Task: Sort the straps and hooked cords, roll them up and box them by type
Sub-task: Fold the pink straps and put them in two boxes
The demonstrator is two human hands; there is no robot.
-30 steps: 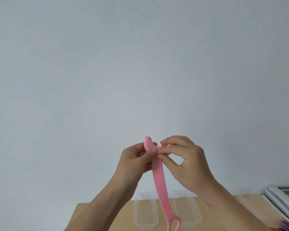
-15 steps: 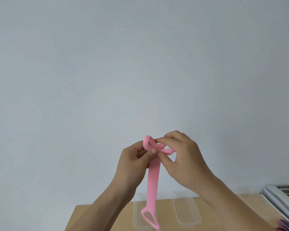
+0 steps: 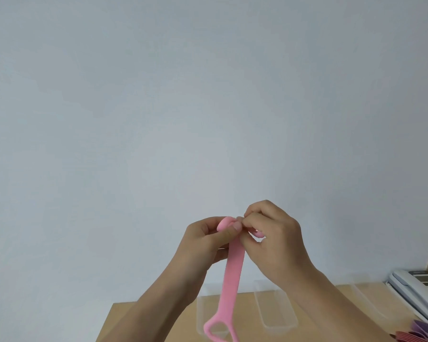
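left hand (image 3: 205, 239) raised, fingers pinching pink strap (image 3: 231, 280) top | right hand (image 3: 276, 239) raised, fingers gripping its curled end

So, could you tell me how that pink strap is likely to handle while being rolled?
Probably floppy: the pink strap hangs limp from the left hand and right hand. Likely light, and its ridged tip suggests some grip.

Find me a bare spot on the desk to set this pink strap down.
Bare wood lies between the two clear plastic trays, and left of them toward the wooden desk's edge. The right corner is crowded by the white telephone and purple and red straps.
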